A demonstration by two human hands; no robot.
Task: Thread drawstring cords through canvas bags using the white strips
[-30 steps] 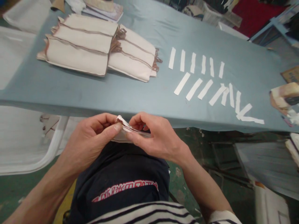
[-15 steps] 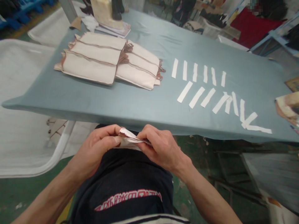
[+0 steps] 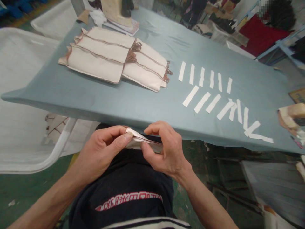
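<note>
In front of my lap I have a folded cream fabric piece with a reddish-brown edge, seen nearly edge-on. My left hand pinches its left corner between thumb and forefinger. My right hand is at the other end, with forefinger and thumb spread apart. The right thumb touches or nearly touches the near side of the piece, and the forefinger is lifted off it. Part of the piece's right end is hidden behind this hand.
A blue-green covered table extends ahead, its edge just past my hands. Stacked cream fabric pieces with brown ties lie on it at left. Several white strips lie rightward. A white bin stands left; a person is at far right.
My right hand has loosened, its forefinger lifting off the fabric and spreading from the thumb. My left hand still pinches the corner, its thumb now further over the edge. The view has shifted slightly.
</note>
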